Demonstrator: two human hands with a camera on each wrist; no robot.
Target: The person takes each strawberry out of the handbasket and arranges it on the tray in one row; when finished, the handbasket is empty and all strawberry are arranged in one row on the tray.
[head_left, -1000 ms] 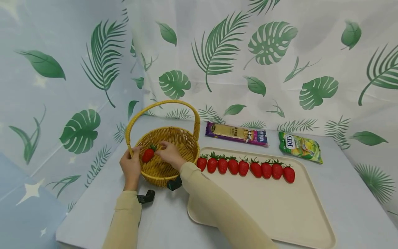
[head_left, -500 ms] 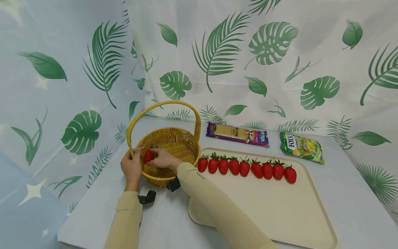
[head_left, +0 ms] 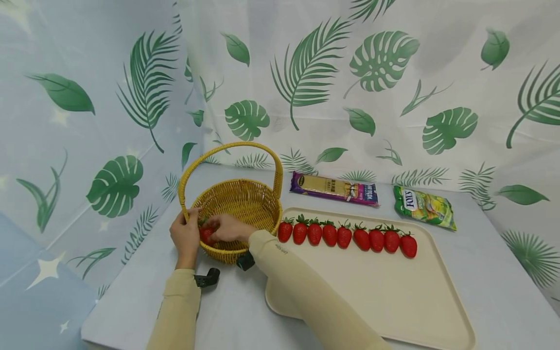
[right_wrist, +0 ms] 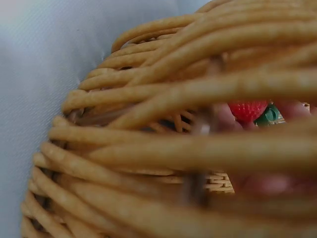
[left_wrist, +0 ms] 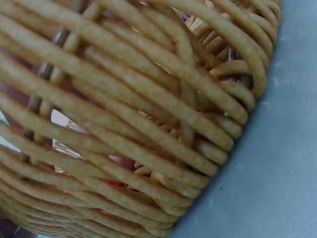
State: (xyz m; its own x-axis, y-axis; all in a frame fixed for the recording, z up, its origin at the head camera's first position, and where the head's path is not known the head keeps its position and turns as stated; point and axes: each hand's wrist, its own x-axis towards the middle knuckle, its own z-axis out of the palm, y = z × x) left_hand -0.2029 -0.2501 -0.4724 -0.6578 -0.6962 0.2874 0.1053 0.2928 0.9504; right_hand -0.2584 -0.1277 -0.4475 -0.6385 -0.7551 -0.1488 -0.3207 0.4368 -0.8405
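Inside the yellow wicker basket [head_left: 249, 194], my right hand [head_left: 229, 227] pinches a red strawberry [head_left: 206, 236] low at the left side, its fingers partly covering the fruit. Through gaps in the weave, the right wrist view gives a glimpse of the strawberry [right_wrist: 247, 110] and its green leaves between fingers. My left hand [head_left: 185, 236] grips the basket's left rim where the tall handle [head_left: 238, 144] joins it. Woven strands [left_wrist: 124, 99] fill most of the left wrist view, with a trace of red behind them.
Right of the basket lies a cream tray [head_left: 372, 296] with several strawberries [head_left: 343, 236] in a row along its far side. Behind it are a purple-and-gold packet [head_left: 334, 188] and a green candy bag [head_left: 424, 206]. A leaf-patterned cloth [head_left: 315, 116] hangs at the back.
My right hand has closed in on the strawberry at the basket's left side, and both have then moved lower into the basket. My left hand stays on the rim.
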